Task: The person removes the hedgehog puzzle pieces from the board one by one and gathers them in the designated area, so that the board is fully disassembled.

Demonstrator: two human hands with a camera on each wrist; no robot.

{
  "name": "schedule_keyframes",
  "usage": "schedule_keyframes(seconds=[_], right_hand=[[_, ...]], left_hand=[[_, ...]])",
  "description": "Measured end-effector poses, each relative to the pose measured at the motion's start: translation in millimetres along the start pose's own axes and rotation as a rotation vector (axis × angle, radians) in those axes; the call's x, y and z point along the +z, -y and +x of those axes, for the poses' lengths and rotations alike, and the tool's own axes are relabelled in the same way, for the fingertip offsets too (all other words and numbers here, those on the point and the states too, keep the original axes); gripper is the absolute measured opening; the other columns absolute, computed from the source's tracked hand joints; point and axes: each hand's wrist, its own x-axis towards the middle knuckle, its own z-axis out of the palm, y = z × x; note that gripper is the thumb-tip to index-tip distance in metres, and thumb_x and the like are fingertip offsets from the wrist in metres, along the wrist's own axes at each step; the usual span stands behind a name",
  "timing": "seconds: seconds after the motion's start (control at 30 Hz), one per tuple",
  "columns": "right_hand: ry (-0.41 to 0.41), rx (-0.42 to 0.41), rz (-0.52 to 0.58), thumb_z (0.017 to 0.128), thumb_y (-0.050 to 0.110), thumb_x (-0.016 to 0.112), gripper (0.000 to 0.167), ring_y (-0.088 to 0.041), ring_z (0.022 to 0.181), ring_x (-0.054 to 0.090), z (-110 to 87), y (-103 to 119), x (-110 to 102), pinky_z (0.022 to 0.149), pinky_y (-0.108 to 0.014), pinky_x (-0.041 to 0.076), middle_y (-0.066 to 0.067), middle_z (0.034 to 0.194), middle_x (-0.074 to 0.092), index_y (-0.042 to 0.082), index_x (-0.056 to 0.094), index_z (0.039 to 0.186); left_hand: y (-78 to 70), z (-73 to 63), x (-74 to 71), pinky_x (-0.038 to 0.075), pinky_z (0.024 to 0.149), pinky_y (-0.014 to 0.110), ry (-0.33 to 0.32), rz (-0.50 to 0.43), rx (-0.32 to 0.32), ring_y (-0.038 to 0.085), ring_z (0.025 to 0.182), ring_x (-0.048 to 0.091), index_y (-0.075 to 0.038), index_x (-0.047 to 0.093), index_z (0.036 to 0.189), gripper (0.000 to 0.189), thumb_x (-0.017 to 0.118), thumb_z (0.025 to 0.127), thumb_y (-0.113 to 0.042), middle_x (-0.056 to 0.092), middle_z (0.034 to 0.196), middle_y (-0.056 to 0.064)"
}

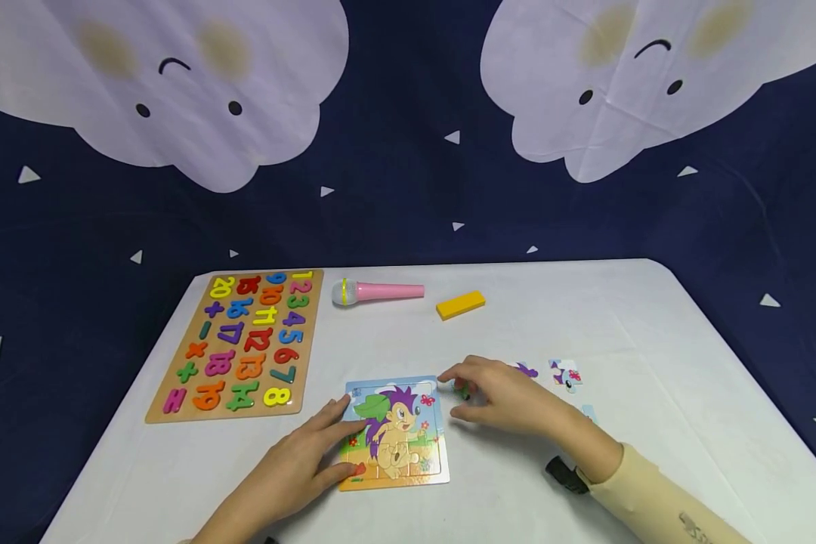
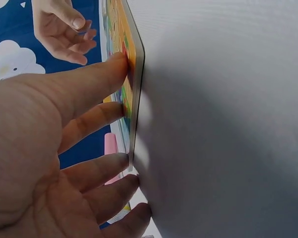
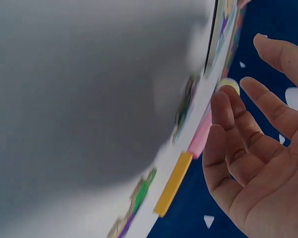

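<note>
A square hedgehog jigsaw puzzle (image 1: 418,446) lies in its tray, with the picture pieces fitted together. My left hand (image 1: 299,457) rests on its left side, thumb and fingertips touching the tray and its pieces; the left wrist view shows the fingers (image 2: 92,121) spread along the edge. Beyond the puzzle's right edge, my right hand (image 1: 506,397) is above the table with relaxed, slightly bent fingers and nothing between them. Partly under it lies a loose puzzle piece (image 1: 462,390). Further right are more loose pieces, including one with a butterfly (image 1: 571,375).
A wooden number board (image 1: 197,378) with colourful numerals lies at the left. Behind the puzzle are a pink toy microphone (image 1: 387,292) and a yellow block (image 1: 460,305). A dark blue cloud-print cloth (image 1: 408,189) hangs behind the white table (image 1: 653,340).
</note>
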Motion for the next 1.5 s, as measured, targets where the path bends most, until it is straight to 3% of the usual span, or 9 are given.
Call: schedule_keyframes(seconds=[0.23, 0.57, 0.97, 1.5], right_hand=[[0.035, -0.04, 0.001, 0.093, 0.027, 0.084, 0.043, -0.008, 0.091, 0.062, 12.5, 11.5, 14.8, 0.08, -0.025, 0.055, 0.003, 0.107, 0.07, 0.015, 0.074, 0.132], [0.061, -0.032, 0.024, 0.093, 0.03, 0.085, 0.045, -0.013, 0.095, 0.061, 31.0, 29.3, 29.6, 0.085, -0.029, 0.054, 0.001, 0.11, 0.071, 0.015, 0.073, 0.133], [0.129, -0.019, 0.078, 0.094, 0.03, 0.084, 0.045, -0.008, 0.086, 0.054, 46.6, 40.8, 34.4, 0.08, -0.024, 0.047, 0.004, 0.101, 0.068, 0.013, 0.073, 0.134], [0.192, 0.023, 0.157, 0.092, 0.022, 0.086, 0.041, -0.008, 0.083, 0.056, 57.9, 44.9, 38.0, 0.075, -0.02, 0.048, 0.004, 0.094, 0.066, 0.01, 0.075, 0.13]], left_hand=[[0.4, 0.3, 0.3, 0.048, 0.115, 0.068, -0.012, 0.023, 0.002, 0.039, 0.156, 0.044, -0.029, 0.07, 0.142, 0.055, 0.087, 0.09, -0.039, 0.043, 0.171, 0.007], [1.1, 0.8, -0.1, 0.048, 0.114, 0.068, -0.013, 0.023, 0.004, 0.04, 0.155, 0.045, -0.029, 0.071, 0.141, 0.054, 0.087, 0.09, -0.038, 0.044, 0.17, 0.008], [0.9, 0.9, 0.7, 0.05, 0.112, 0.068, -0.039, 0.05, 0.007, 0.04, 0.153, 0.048, -0.031, 0.072, 0.139, 0.054, 0.088, 0.089, -0.039, 0.047, 0.169, 0.007], [0.7, 1.7, 1.7, 0.05, 0.112, 0.068, -0.064, 0.064, 0.022, 0.039, 0.153, 0.049, -0.031, 0.072, 0.139, 0.055, 0.089, 0.088, -0.041, 0.049, 0.167, 0.007]])
